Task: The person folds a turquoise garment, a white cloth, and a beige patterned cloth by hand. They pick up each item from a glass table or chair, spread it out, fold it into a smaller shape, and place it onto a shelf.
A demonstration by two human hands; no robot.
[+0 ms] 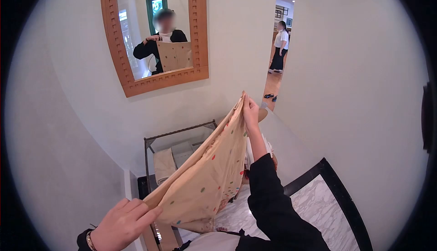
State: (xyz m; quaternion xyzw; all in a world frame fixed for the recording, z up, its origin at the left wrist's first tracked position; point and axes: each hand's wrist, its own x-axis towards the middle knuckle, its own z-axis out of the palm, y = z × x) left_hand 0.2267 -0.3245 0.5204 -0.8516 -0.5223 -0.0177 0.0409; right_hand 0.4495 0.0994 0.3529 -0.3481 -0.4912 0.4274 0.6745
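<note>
A beige cloth (205,178) with scattered coloured dots is stretched between my two hands, its upper edge running slantwise across the view. My left hand (120,223), at the lower left, grips one corner with the fingers closed over it. Higher up and farther out, my right hand (250,112) pinches the opposite corner. The cloth hangs down in a folded double layer from that edge. A ruffled or gathered strip shows between the layers. Its lower part hides some of what stands behind it.
A dark metal rack (180,131) with folded cloth (165,164) stands against the wall behind. A wood-framed mirror (200,32) hangs above, reflecting a person holding the cloth. Through a narrow opening another person (281,46) stands. A black-edged marble surface (318,205) lies at the lower right.
</note>
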